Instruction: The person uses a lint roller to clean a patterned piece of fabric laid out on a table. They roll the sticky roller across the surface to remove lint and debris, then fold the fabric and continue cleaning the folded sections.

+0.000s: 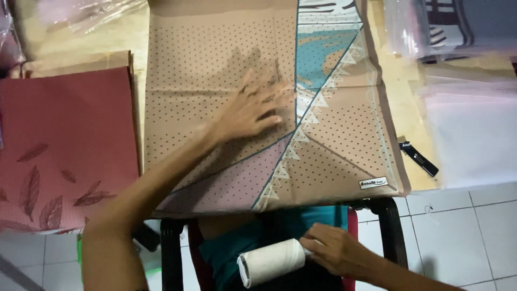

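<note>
A person's left hand point(253, 110) lies flat, fingers point(280, 89) spread and released, on a folded tan scarf point(215, 59) dotted with small dark specks, which is spread over the table point(401, 91) directly ahead of the wearer of the head camera. The hand grips nothing; it presses the cloth down near its middle, just left of a teal line that runs up the fabric. To the right of that line the scarf shows a teal patch, a white zigzag band crossing diagonally, and a small white label point(373, 183) at the lower right corner.

The right hand point(336, 250) is low in the view, near the person's lap and clear of the table edge, its fingers closed around the handle end of a white lint roller point(272, 262). The roller's long axis runs roughly left to right, slightly tilted, with the roll pointing left, away from the hand. The scarf lies above and ahead of the roller, well apart from it; the right hand is the one nearer the roller, the left hand the one already on the cloth.

Left of the scarf rests a folded red cloth with a leaf print point(64, 145). At the right edge of the table are clear plastic bags point(468, 134), some holding more folded fabric, and a small black tag point(419, 158) beside the scarf. White tiled floor point(463, 237) shows below.
</note>
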